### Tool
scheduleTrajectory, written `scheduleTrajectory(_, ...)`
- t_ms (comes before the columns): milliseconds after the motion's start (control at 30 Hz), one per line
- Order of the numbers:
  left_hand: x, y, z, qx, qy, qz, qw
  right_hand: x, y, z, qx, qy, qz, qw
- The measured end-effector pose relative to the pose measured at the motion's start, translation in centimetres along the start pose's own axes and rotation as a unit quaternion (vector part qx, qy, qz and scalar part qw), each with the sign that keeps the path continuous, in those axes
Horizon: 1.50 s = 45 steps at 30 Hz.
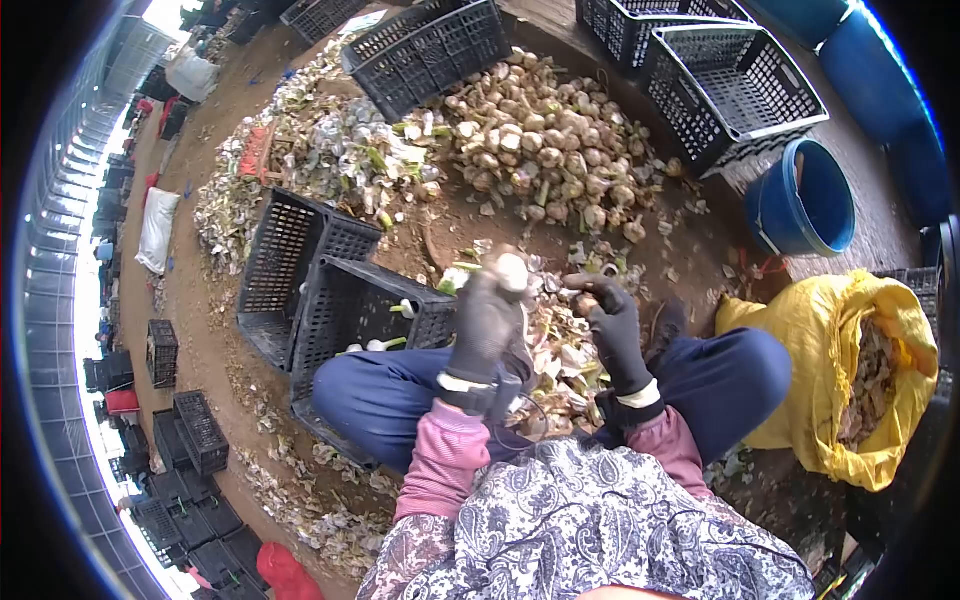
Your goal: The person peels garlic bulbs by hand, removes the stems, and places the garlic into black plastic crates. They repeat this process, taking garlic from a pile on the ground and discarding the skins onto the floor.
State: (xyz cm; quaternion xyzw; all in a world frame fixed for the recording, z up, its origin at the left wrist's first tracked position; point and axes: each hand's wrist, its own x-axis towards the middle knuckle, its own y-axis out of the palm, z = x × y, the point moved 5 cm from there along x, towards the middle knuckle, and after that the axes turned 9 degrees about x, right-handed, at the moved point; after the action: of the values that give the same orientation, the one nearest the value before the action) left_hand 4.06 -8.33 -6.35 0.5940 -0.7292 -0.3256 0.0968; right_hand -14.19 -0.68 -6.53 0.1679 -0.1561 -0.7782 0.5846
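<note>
My left hand (pixel 484 325), in a dark glove and blurred by motion, is closed around a pale garlic bulb (pixel 512 272). To its right, my right hand (pixel 616 328) is also gloved, its fingers curled; what they hold cannot be made out. Between my legs lies a heap of garlic skins and trimmings (pixel 562 355). Ahead of both hands spreads a large pile of untrimmed garlic bulbs (pixel 560 135). A black crate (pixel 350 310) beside my left knee holds a few peeled white bulbs with stems (pixel 376 345).
A second black crate (pixel 285 250) leans beside the first. Another black crate (pixel 428 55) tilts over the piles. At right stand a blue bucket (pixel 800 205), a yellow sack of skins (pixel 800 400) and a white-rimmed crate (pixel 735 90). Discarded leaves (pixel 350 150) cover the ground at upper left.
</note>
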Motion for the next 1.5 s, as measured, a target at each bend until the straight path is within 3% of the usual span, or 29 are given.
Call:
scheduleTrajectory(100, 2.2, -1.7, -11.6, -0.157, 0.160, -0.057, 0.973, 0.0, -1.1, -0.5, 0.029, 0.074, -0.082, 0.993)
scheduleTrajectory(167, 3.2, -6.0, -18.8, -0.168, 0.228, -0.187, 0.940, 0.1, -0.9, -0.6, 0.029, 0.074, -0.081, 0.994)
scheduleTrajectory(233, 3.7, -6.7, -21.9, -0.134, 0.227, -0.193, 0.945, 0.1, -0.6, 0.0, -0.015, 0.065, -0.071, 0.995)
scheduleTrajectory(300, 4.1, -6.1, -23.7, 0.093, 0.211, -0.126, 0.965, 0.4, -0.8, -0.2, -0.028, 0.054, -0.076, 0.995)
scheduleTrajectory(367, 5.0, -6.2, -26.0, 0.117, 0.119, -0.075, 0.983, 0.5, -0.8, 0.2, -0.026, 0.057, -0.085, 0.994)
scheduleTrajectory(400, 5.6, -6.6, -27.7, 0.119, 0.094, -0.008, 0.988, 0.6, -1.0, -0.1, -0.025, 0.065, -0.089, 0.994)
scheduleTrajectory(433, 6.2, -7.3, -29.5, 0.154, 0.105, 0.001, 0.982, 0.6, -0.7, 0.3, -0.029, 0.044, -0.082, 0.995)
scheduleTrajectory(533, 9.0, -11.3, -32.2, 0.273, 0.158, -0.178, 0.932, 0.6, -0.8, 0.3, -0.029, 0.065, -0.073, 0.995)
scheduleTrajectory(600, 11.6, -19.1, -32.1, 0.390, 0.051, -0.110, 0.913, 1.0, -1.0, 0.2, -0.018, 0.054, -0.065, 0.996)
scheduleTrajectory(667, 13.6, -25.2, -30.2, 0.655, 0.066, -0.040, 0.752, 1.0, -1.6, -0.5, -0.005, 0.076, -0.077, 0.994)
scheduleTrajectory(733, 14.1, -31.5, -26.9, 0.757, 0.017, -0.094, 0.646, 1.0, -2.2, -0.9, -0.015, 0.092, -0.095, 0.991)
scheduleTrajectory(767, 14.3, -35.0, -25.5, 0.674, -0.104, -0.180, 0.709, 1.0, -2.1, -1.1, -0.029, 0.097, -0.102, 0.990)
scheduleTrajectory(833, 13.2, -31.8, -23.9, 0.748, -0.083, -0.253, 0.609, 1.1, -2.2, -1.5, -0.059, 0.109, -0.114, 0.986)
scheduleTrajectory(867, 14.2, -39.1, -22.1, 0.736, -0.037, -0.323, 0.594, 1.1, -2.6, -2.0, -0.061, 0.123, -0.115, 0.984)
scheduleTrajectory(900, 14.3, -36.7, -22.0, 0.757, -0.144, -0.283, 0.570, 1.2, -2.8, -2.1, -0.064, 0.122, -0.120, 0.983)
scheduleTrajectory(967, 14.1, -36.4, -21.5, 0.815, -0.117, -0.309, 0.476, 1.3, -2.8, -2.4, -0.065, 0.124, -0.127, 0.982)
scheduleTrajectory(1033, 13.7, -40.8, -20.5, 0.845, -0.084, -0.323, 0.418, 1.5, -2.4, -2.2, -0.072, 0.124, -0.127, 0.981)
scheduleTrajectory(1100, 12.7, -40.7, -19.8, 0.863, -0.064, -0.292, 0.408, 1.6, -2.2, -2.4, -0.074, 0.120, -0.129, 0.982)
scheduleTrajectory(1167, 10.6, -33.1, -19.0, 0.845, -0.126, -0.236, 0.463, 1.5, -2.2, -2.7, -0.076, 0.117, -0.126, 0.982)
scheduleTrajectory(1233, 9.5, -30.3, -16.3, 0.905, -0.115, -0.156, 0.379, 1.5, -2.0, -3.0, -0.077, 0.129, -0.133, 0.980)
scheduleTrajectory(1267, 9.1, -30.1, -15.5, 0.913, -0.079, -0.147, 0.372, 1.5, -1.8, -3.2, -0.077, 0.133, -0.137, 0.979)
scheduleTrajectory(1367, 11.2, -24.8, -17.0, 0.950, -0.088, -0.119, 0.274, 1.6, -1.4, -3.2, -0.071, 0.131, -0.122, 0.981)
scheduleTrajectory(1433, 14.6, -17.7, -18.2, 0.937, 0.193, -0.086, 0.280, 1.7, -1.3, -3.0, -0.069, 0.143, -0.128, 0.979)
scheduleTrajectory(1500, 19.8, -15.6, -16.6, 0.877, 0.241, 0.030, 0.415, 1.8, -1.9, -3.5, -0.045, 0.140, -0.137, 0.980)
